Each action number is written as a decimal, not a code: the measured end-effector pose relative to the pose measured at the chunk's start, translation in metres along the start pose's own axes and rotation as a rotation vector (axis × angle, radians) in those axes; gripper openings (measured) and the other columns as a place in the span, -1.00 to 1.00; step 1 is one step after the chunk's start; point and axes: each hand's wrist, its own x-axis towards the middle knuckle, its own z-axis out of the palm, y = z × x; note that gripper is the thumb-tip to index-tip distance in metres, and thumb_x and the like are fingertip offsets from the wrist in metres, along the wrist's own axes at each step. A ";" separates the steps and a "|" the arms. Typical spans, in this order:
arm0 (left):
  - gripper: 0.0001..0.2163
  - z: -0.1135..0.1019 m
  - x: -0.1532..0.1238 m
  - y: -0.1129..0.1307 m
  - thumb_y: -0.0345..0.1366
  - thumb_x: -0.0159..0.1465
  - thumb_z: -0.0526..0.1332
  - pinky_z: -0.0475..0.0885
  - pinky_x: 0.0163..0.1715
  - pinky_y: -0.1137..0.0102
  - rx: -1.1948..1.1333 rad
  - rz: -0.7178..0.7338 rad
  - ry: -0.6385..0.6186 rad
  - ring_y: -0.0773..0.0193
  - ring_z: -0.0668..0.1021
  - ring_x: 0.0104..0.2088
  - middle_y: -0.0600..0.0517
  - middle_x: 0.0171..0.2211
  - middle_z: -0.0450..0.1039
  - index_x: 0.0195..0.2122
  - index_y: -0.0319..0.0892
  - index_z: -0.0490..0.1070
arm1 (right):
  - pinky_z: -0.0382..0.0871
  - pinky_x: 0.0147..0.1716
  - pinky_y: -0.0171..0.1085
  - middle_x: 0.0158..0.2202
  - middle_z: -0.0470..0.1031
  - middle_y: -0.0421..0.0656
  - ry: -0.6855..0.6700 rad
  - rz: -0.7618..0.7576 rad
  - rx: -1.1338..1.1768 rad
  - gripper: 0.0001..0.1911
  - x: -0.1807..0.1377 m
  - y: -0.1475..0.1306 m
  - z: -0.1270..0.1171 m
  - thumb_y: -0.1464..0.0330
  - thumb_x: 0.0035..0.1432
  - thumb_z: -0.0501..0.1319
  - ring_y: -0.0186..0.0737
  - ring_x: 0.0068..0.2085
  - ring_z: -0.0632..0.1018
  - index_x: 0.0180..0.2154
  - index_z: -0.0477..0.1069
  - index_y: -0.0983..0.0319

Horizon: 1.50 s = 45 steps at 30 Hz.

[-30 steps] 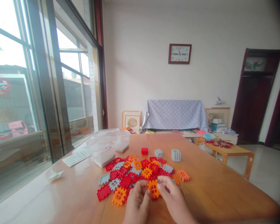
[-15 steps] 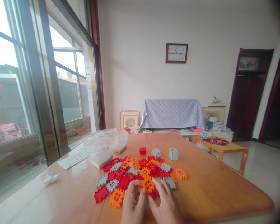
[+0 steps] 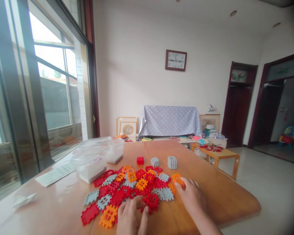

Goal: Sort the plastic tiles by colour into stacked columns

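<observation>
A heap of flat red, orange and grey interlocking tiles (image 3: pixel 134 186) lies on the wooden table (image 3: pixel 210 195). My left hand (image 3: pixel 131 217) rests at the heap's near edge, fingers curled over something orange that I cannot make out, next to a red tile (image 3: pixel 150 201). My right hand (image 3: pixel 192 195) is out at the heap's right side, its fingertips pinching an orange tile (image 3: pixel 177 179). Behind the heap stand a red cube (image 3: pixel 140 160), a small grey cube (image 3: pixel 155 161) and a taller grey block (image 3: pixel 172 162), all built from tiles.
Clear plastic containers (image 3: pixel 93 158) and a printed sheet (image 3: pixel 55 173) sit at the table's left, a crumpled paper (image 3: pixel 23 199) nearer me. Windows run along the left. Beyond are a cloth-covered cabinet (image 3: pixel 169 120) and a low table (image 3: pixel 217 153).
My hands have parted: the right one moved right to the lone orange tile and gripped it, the left stayed by the heap. The camera view swung to the right.
</observation>
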 end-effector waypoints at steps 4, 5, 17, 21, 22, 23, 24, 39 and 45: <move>-0.69 0.002 0.001 -0.002 0.05 0.34 0.17 0.44 -0.05 0.10 0.038 0.014 0.012 0.03 0.58 -0.21 -0.02 -0.32 0.61 -0.08 0.00 0.49 | 0.35 -0.14 -0.09 -0.12 0.64 -0.03 -0.046 0.021 -0.115 -0.66 0.008 0.018 0.002 0.13 0.28 0.14 0.08 -0.09 0.53 -0.07 0.55 0.14; -0.69 0.002 0.001 -0.003 0.06 0.34 0.17 0.45 -0.06 0.11 0.044 0.019 0.016 0.03 0.59 -0.22 -0.02 -0.32 0.61 -0.08 0.00 0.49 | 0.34 -0.15 -0.10 -0.12 0.64 -0.03 -0.055 0.013 -0.128 -0.66 0.008 0.019 0.004 0.13 0.29 0.14 0.07 -0.10 0.53 -0.07 0.56 0.13; -0.69 0.003 0.004 -0.004 0.07 0.36 0.13 0.41 -0.06 0.11 0.094 0.036 -0.030 0.05 0.63 -0.22 -0.03 -0.29 0.64 -0.09 -0.01 0.45 | 0.30 -0.27 -0.16 -0.18 0.65 -0.08 -0.058 -0.008 -0.111 -0.70 0.004 0.014 0.006 0.13 0.27 0.15 0.04 -0.14 0.53 -0.12 0.58 0.07; -0.71 0.003 0.004 -0.004 0.05 0.37 0.12 0.39 -0.06 0.12 0.121 0.040 -0.050 0.05 0.62 -0.21 -0.02 -0.28 0.64 -0.13 -0.01 0.45 | 0.30 -0.27 -0.17 -0.18 0.65 -0.09 -0.055 -0.009 -0.079 -0.71 0.003 0.012 0.005 0.13 0.27 0.15 0.01 -0.15 0.53 -0.13 0.59 0.06; -0.72 0.003 0.004 -0.004 0.04 0.37 0.12 0.38 -0.06 0.12 0.125 0.039 -0.054 0.06 0.62 -0.21 -0.02 -0.28 0.63 -0.13 -0.01 0.45 | 0.31 -0.26 -0.17 -0.16 0.65 -0.09 -0.061 -0.005 -0.071 -0.70 0.003 0.012 0.004 0.13 0.27 0.15 0.01 -0.13 0.53 -0.12 0.58 0.06; -0.73 0.003 0.004 -0.004 0.02 0.37 0.12 0.37 -0.05 0.12 0.130 0.039 -0.057 0.06 0.62 -0.20 -0.02 -0.27 0.63 -0.13 -0.01 0.45 | 0.32 -0.24 -0.16 -0.13 0.64 -0.09 -0.063 0.001 -0.063 -0.69 0.003 0.012 0.004 0.12 0.28 0.15 0.02 -0.11 0.53 -0.09 0.57 0.07; -0.75 0.003 0.004 -0.003 0.00 0.37 0.12 0.37 -0.04 0.12 0.138 0.038 -0.061 0.06 0.61 -0.19 -0.01 -0.27 0.63 -0.12 -0.01 0.44 | 0.32 -0.21 -0.15 -0.10 0.63 -0.08 -0.060 0.006 -0.056 -0.68 0.003 0.012 0.003 0.12 0.28 0.14 0.03 -0.09 0.53 -0.07 0.56 0.09; -0.70 0.001 0.007 0.017 -0.30 0.25 0.23 0.21 0.15 -0.06 0.423 0.215 -0.272 0.01 0.55 0.00 0.01 -0.06 0.62 0.02 0.03 0.50 | 0.26 -0.25 -0.24 -0.30 0.53 -0.18 -0.202 -0.229 0.001 -0.71 -0.023 -0.029 -0.029 0.34 0.33 0.05 -0.12 -0.18 0.54 -0.36 0.52 0.07; -0.54 0.000 0.012 0.011 0.00 0.31 0.23 0.15 0.26 -0.23 0.414 0.309 -0.454 -0.13 0.48 0.19 0.09 0.22 0.47 0.25 0.25 0.36 | 0.27 -0.17 -0.21 -0.27 0.54 -0.15 -0.274 -0.295 0.008 -0.70 -0.036 -0.050 -0.031 0.35 0.34 0.03 -0.09 -0.14 0.53 -0.28 0.54 0.07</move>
